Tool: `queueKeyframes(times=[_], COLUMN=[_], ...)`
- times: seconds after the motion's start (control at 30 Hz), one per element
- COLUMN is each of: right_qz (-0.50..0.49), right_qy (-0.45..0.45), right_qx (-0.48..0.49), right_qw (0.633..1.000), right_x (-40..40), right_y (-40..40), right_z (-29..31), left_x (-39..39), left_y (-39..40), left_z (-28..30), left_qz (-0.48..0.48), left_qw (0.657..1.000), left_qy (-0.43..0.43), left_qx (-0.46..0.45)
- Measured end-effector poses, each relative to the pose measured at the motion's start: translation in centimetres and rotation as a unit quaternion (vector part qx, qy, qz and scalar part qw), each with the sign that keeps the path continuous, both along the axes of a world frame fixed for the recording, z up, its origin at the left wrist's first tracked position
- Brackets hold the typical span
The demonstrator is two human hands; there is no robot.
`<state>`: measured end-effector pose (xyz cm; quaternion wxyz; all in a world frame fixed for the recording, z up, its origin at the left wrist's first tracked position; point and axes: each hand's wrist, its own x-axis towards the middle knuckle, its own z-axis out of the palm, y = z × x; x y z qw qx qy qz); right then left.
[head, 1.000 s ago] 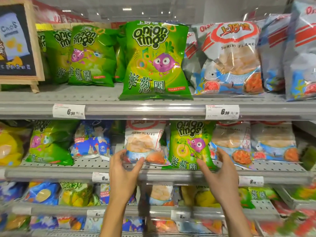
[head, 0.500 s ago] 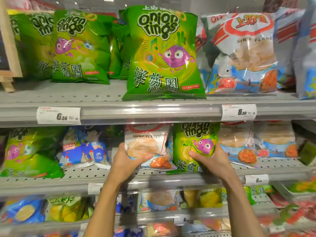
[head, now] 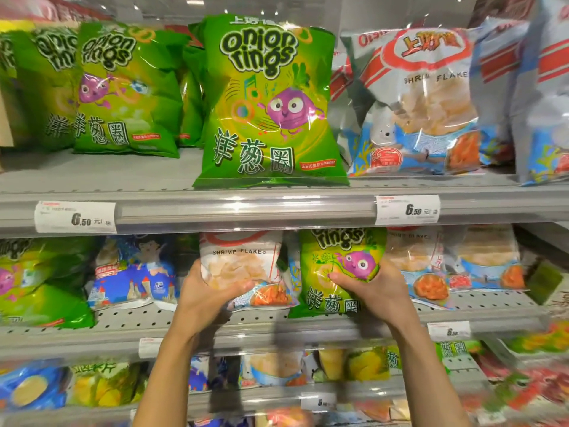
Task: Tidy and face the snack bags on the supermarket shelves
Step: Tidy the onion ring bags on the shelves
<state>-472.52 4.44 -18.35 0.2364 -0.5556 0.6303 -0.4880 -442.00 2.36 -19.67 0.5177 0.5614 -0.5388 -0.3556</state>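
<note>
On the middle shelf (head: pixel 129 318) my left hand (head: pixel 206 295) grips the lower left of a white shrimp flakes bag (head: pixel 243 263). Right beside it stands a green onion rings bag (head: pixel 338 272), and my right hand (head: pixel 374 288) holds its lower right side, thumb across the front. Both bags stand upright with their fronts toward me, their tops hidden behind the upper shelf's rail. More shrimp flakes bags (head: pixel 486 263) stand to the right.
The upper shelf carries a large onion rings bag (head: pixel 271 106), more green bags (head: pixel 123 94) at left and shrimp flakes bags (head: pixel 425 103) at right. A blue bag (head: pixel 132 272) and a green bag (head: pixel 40 282) lean at middle left. Price tags (head: pixel 75 217) line the rails. Lower shelves hold mixed snacks.
Both hands went from open, reaching at the shelf edge, to gripping the two bags. The camera has moved closer to the shelves.
</note>
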Motion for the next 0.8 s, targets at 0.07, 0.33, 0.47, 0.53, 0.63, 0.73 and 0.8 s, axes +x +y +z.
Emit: queueKeyframes(times=[0.07,0.33,0.47,0.53,0.63,0.73,0.8], right_qz=[-0.009,-0.095,-0.121,-0.139,-0.143,-0.128,-0.115], right_qy=[0.018,-0.013,-0.024,-0.019,-0.028,-0.057,-0.071], right_qx=[-0.009,-0.012,-0.007,-0.011,-0.002,-0.005,-0.005], right_qw=[1.000,0.995,0.992,0.990,0.989,0.990,0.991], right_x=[-1.1,-7.3,-9.3,-10.0,-10.9,-11.1,-10.9], right_y=[0.4,5.3,8.0,9.2,10.5,11.4,11.8], right_z=[1.1,1.0,0.1,-0.4,-1.3,-1.9,-2.2], left_x=[-0.2,-7.2,-11.8,-13.6,-15.3,-15.5,-15.5], left_y=[0.3,1.0,1.1,1.2,1.3,1.1,0.9], left_z=[0.4,0.7,0.1,0.0,-0.4,-0.5,-0.4], left_qz=[0.018,0.009,-0.004,-0.003,-0.012,-0.018,-0.025], left_qw=[1.000,0.999,1.000,0.999,0.996,0.995,0.994], left_qy=[-0.010,-0.001,-0.017,-0.045,-0.089,-0.101,-0.108], left_qx=[-0.010,-0.032,-0.023,-0.021,-0.018,-0.009,0.004])
